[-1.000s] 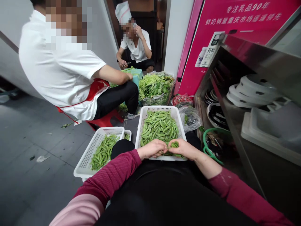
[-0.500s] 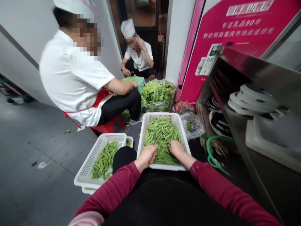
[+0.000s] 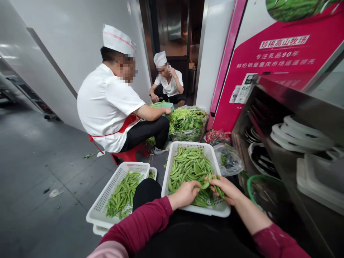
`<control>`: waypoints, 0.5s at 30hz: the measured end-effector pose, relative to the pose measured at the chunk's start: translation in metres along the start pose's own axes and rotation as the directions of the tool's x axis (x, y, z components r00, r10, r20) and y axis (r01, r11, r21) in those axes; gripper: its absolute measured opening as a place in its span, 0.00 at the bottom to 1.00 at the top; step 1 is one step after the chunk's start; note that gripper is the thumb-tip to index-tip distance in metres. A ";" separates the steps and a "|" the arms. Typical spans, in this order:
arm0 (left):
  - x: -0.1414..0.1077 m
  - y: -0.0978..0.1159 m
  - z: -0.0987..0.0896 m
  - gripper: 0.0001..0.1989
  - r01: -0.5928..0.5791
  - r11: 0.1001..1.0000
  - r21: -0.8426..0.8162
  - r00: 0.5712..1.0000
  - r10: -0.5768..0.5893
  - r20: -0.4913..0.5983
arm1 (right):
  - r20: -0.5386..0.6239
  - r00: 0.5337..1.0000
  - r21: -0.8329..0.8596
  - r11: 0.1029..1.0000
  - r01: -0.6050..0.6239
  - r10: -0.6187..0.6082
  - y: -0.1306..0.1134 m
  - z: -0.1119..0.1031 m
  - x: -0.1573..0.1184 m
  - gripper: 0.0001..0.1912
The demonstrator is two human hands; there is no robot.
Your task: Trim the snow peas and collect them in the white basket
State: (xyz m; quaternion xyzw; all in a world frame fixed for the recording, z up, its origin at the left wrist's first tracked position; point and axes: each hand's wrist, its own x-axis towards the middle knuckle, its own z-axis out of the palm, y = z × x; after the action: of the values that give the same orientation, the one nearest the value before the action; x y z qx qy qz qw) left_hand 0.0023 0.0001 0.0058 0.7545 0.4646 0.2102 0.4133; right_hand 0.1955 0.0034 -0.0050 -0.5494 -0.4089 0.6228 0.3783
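A white perforated basket (image 3: 172,157) heaped with green pea pods (image 3: 188,165) rests on my lap. My right hand (image 3: 220,188) holds several pods over the basket's right side, some of them sticking out below its fingers. My left hand (image 3: 188,193), over the near edge of the heap, is closed with fingertips pinched near the left end of a pod that reaches across from my right hand. On the floor to the left stands a second white basket (image 3: 100,204) with more pods (image 3: 125,193) in it.
A person in white (image 3: 107,104) sits on a red stool (image 3: 131,154) at the left, and another person (image 3: 170,84) squats behind. Leafy greens (image 3: 188,120) fill a bag ahead. At the right are a green-rimmed basket (image 3: 248,190) and a metal shelf (image 3: 285,157) with plates.
My right hand has lifted from the heap with several pods. My left hand has moved right, toward it. The view has tilted up and shifted left.
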 end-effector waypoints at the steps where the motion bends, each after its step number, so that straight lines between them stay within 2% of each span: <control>1: 0.000 0.005 0.000 0.12 -0.071 0.996 0.048 0.997 0.070 0.030 | 0.056 0.998 0.105 0.994 -0.019 0.013 -0.004 0.000 -0.005 0.12; 3: -0.002 0.015 0.000 0.13 -0.162 0.982 0.100 0.985 0.155 0.080 | 0.107 0.994 0.233 0.971 -0.052 0.028 -0.010 0.003 -0.013 0.13; 8: -0.003 0.024 -0.006 0.12 -0.250 0.952 0.176 0.966 0.233 0.109 | 0.117 0.992 0.341 0.936 -0.082 0.045 -0.016 0.011 -0.012 0.15; 12: -0.011 0.026 -0.006 0.12 -0.280 0.903 0.325 0.960 0.256 0.117 | 0.058 0.997 0.330 0.941 -0.069 0.053 -0.015 0.025 -0.015 0.14; 15: -0.024 0.031 0.000 0.09 -0.285 0.848 0.447 0.958 0.259 0.121 | 0.047 0.994 0.220 0.970 -0.103 0.095 -0.007 0.034 -0.025 0.16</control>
State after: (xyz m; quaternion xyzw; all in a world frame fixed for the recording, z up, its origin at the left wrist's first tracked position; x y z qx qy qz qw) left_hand 0.0075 -0.0282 0.0325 0.8944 0.3776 0.1291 0.2018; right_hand 0.1651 -0.0202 0.0126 -0.5121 -0.3154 0.6926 0.3982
